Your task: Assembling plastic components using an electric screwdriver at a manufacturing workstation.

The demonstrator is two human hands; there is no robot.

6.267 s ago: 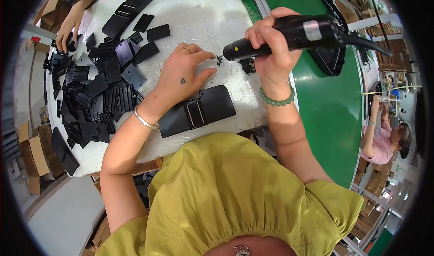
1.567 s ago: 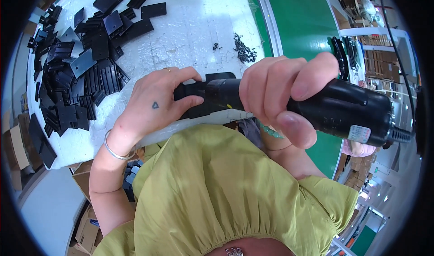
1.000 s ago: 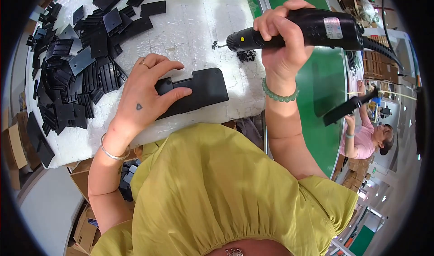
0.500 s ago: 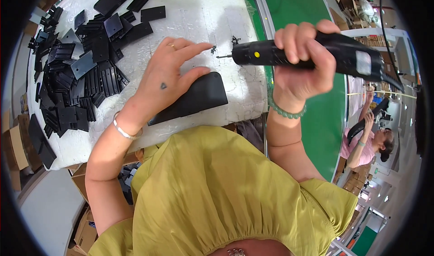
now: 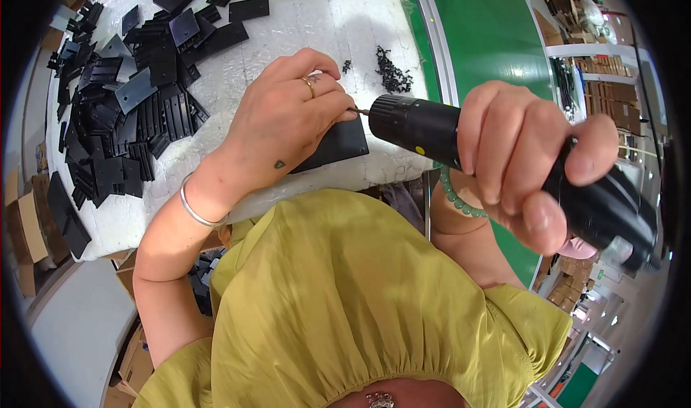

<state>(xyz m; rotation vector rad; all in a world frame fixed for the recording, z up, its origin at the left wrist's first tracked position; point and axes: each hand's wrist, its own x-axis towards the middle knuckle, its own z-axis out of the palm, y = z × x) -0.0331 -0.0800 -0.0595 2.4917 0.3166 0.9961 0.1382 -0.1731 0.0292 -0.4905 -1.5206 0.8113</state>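
Observation:
My right hand (image 5: 515,138) is wrapped round a black electric screwdriver (image 5: 414,123), tilted with its thin bit pointing left. At the bit's tip, the thumb and fingers of my left hand (image 5: 288,105) are pinched together; whatever is between them is hidden. Beneath that hand lies a flat black plate (image 5: 338,147) at the table's near edge, partly covered by the fingers. Small black screws (image 5: 392,71) are heaped just beyond the screwdriver's nose, and a smaller cluster of screws (image 5: 347,66) sits beside my left fingers.
Many black plates and ribbed pieces (image 5: 155,77) are piled over the left of the white-covered table (image 5: 302,19). To the right, past a metal rail (image 5: 436,41), runs a green surface (image 5: 482,26). Cardboard boxes (image 5: 32,242) stand at the far left.
My left fingers have closed from a spread pose and met the bit's tip. My right hand has come down and right, tilting the screwdriver, and the screw heap now shows more fully.

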